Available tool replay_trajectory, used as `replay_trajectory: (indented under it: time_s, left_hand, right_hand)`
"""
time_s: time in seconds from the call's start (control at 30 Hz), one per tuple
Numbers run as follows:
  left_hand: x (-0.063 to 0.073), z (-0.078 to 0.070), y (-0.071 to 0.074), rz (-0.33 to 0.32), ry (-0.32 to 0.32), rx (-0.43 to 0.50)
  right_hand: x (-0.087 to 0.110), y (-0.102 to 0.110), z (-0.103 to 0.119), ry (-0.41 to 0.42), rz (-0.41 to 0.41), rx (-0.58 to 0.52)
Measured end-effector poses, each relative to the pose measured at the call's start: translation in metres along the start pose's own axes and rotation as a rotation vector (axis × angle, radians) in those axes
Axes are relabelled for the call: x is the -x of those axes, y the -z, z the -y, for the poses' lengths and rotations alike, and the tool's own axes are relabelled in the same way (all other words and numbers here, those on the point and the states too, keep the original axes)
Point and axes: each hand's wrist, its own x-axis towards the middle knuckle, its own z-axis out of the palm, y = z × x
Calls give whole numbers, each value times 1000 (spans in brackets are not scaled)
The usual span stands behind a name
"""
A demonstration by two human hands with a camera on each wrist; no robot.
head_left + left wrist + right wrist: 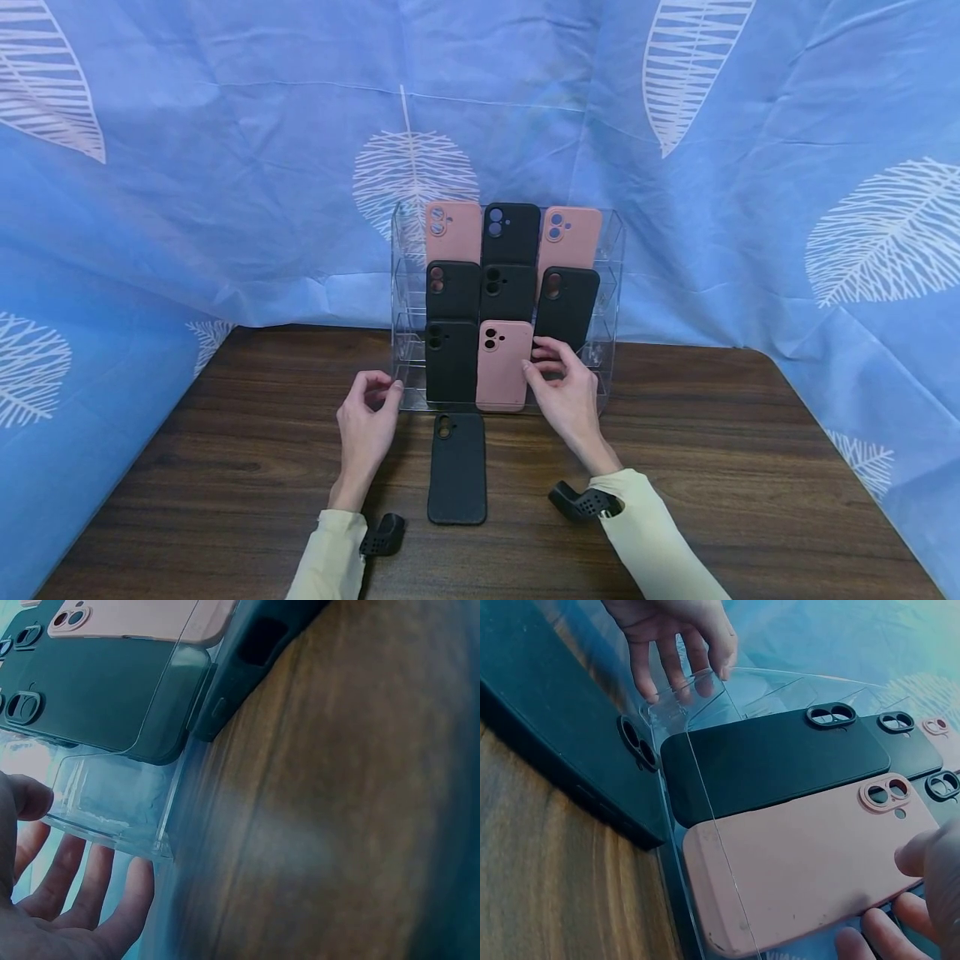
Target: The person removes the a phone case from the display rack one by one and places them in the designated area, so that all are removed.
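A clear tiered display rack (pixel 411 367) holds pink and black phone cases in rows. My left hand (pixel 369 421) pinches its lower left corner, thumb (pixel 34 796) on the near side and fingers beyond the clear wall. In the bottom row, a pink phone case (pixel 504 367) stands beside a black phone case (pixel 452 362). My right hand (pixel 566 398) holds the pink case by its right edge, thumb (pixel 915 855) over its face and fingers at its side. Another black phone case (pixel 457 471) is in front of the rack, camera cutout toward it.
Higher tiers carry more cases, among them a black case (pixel 567 308) behind my right hand. The rack stands near the back of a dark wooden table (pixel 712 450). Blue cloth (pixel 300 167) with white leaf prints hangs behind and along both sides.
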Motion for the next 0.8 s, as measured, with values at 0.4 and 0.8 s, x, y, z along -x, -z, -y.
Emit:
replay_trajectory:
  time_s: [0.4,0.8]
  left_hand:
    - [1,-1,-1,-13,-12,-5]
    - [0,0,-1,-7,-15,0]
  right_hand:
    - [-2,-5,-3,-15,-32,-15]
    - [-1,-4,-9,3,4,-85]
